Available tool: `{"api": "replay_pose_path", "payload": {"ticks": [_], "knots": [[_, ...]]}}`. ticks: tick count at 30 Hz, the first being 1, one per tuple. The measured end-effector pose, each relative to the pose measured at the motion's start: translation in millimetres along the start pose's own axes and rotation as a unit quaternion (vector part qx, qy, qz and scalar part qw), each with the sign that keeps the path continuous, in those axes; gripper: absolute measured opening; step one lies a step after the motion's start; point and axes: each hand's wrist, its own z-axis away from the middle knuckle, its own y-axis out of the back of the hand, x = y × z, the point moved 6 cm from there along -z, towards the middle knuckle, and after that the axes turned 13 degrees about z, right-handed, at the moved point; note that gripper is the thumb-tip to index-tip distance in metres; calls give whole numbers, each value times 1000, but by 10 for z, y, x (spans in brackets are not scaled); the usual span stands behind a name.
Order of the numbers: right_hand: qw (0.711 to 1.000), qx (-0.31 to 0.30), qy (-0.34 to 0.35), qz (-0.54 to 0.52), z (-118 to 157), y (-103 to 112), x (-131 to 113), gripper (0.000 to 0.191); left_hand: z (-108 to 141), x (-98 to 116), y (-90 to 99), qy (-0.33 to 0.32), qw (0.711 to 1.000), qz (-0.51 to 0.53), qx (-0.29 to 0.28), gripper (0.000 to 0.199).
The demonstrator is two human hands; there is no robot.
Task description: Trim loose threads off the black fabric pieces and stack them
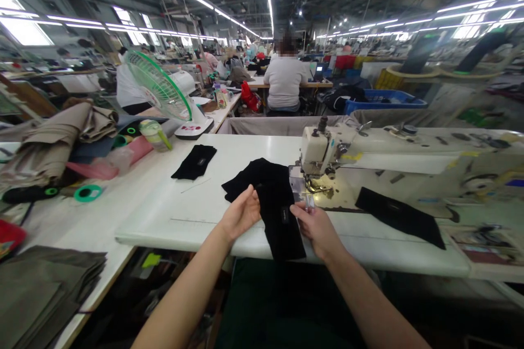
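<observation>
A black fabric piece (278, 229) with a small dark label lies over the table's front edge, partly hanging down. My left hand (244, 212) is closed on its left edge, thumb and fingers together. My right hand (314, 224) pinches its right edge beside the label. A small shiny, clear-looking object (310, 203) shows by my right fingers; whether I hold it I cannot tell. More black fabric (257, 170) spreads flat just beyond my left hand. The sewing machine's needle area (317, 182) is just beyond my right hand.
The sewing machine (388, 147) fills the right side of the white table (155, 226). Black labelled pieces lie at left (195, 162) and right (401, 217). A green fan (164, 84), a cup (155, 135) and cloth rolls stand left. A co-worker (285, 79) sits ahead.
</observation>
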Motion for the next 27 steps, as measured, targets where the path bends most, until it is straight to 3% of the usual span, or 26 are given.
{"api": "replay_pose_path", "payload": {"ticks": [5,13,20,27], "knots": [[1000,8,1,-6,-16,23,-20,50,35,-224,36,-42,993,-90,58,29],[999,-11,40,0,1,-2,-69,48,73,-35,115,-85,988,-79,101,31],[999,-19,30,-6,-7,-54,-44,41,104,-25,192,-94,986,-85,111,29],[999,-22,30,17,-19,-124,-57,50,128,2,212,-115,983,-72,122,32]]}}
